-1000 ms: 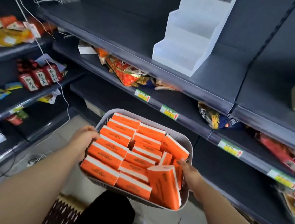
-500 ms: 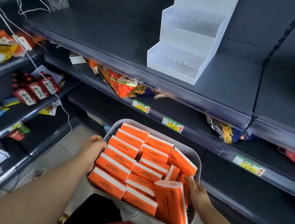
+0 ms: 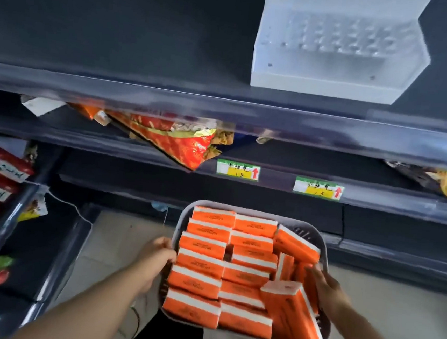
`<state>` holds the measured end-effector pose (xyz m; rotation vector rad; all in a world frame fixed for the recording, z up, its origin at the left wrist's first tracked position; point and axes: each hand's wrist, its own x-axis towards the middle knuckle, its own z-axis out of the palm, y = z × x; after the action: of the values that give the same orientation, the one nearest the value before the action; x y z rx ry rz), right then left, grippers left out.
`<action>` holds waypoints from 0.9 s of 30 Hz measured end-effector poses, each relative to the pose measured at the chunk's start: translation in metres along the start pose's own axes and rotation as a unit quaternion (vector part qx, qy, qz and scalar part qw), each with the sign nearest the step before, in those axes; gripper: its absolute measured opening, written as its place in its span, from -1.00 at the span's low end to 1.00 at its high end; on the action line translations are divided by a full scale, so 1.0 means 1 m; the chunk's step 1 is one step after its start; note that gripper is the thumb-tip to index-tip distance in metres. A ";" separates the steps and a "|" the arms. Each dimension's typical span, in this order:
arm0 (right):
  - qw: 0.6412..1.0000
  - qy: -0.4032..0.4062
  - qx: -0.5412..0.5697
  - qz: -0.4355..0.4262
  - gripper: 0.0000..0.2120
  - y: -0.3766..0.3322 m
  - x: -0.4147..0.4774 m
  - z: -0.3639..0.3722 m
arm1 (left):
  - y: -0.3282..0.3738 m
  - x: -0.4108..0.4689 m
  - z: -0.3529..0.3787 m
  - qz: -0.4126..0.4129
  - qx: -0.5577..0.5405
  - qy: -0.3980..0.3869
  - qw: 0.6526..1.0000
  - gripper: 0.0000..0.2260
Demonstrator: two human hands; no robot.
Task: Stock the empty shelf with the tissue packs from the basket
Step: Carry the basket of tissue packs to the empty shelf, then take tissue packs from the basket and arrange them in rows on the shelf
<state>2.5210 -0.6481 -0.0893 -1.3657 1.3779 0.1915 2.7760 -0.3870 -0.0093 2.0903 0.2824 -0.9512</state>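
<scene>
Right now both hands are carrying the basket (image 3: pixel 306 232) between them. The left hand (image 3: pixel 155 260) is gripping its left rim, and the right hand (image 3: pixel 327 288) is curling its fingers over the right rim, touching the packs just inside.

The tissue packs (image 3: pixel 199 283) are lying between the two hands, most of them flat in rows, a few by the right hand standing on edge. They are looking light and soft-bodied, likely giving under a squeeze, with a smooth wrapper that could be slipping. I am judging that pinching one across its narrow sides, thumb against fingers, is the safest hold, starting with the leaning pack (image 3: pixel 293 310) nearest the right hand. The bare dark shelf (image 3: pixel 120 38) is lying above and beyond both hands.

Print on the orange wrappers is showing too small to read. Beyond the fingertips, two price labels (image 3: pixel 238 169) are showing handwritten characters, what looks like 15 on a yellow band, and a red arrow pointing up.
</scene>
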 end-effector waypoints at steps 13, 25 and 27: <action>0.997 0.011 -0.065 -0.045 -0.62 0.021 0.022 0.063 | -0.058 0.088 -0.016 -0.002 -0.068 0.008 0.998 -0.74; 0.980 0.082 -0.156 -0.095 -0.61 0.083 0.104 0.108 | -0.154 0.188 0.025 0.167 0.011 0.057 0.984 -0.77; 0.978 0.100 -0.135 -0.121 -0.63 0.094 0.115 0.116 | -0.169 0.209 0.029 0.203 0.006 0.052 0.978 -0.75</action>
<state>2.5491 -0.5992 -0.2688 -1.8073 1.3693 0.0809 2.8225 -0.3229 -0.2679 2.1015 -0.0975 -0.6010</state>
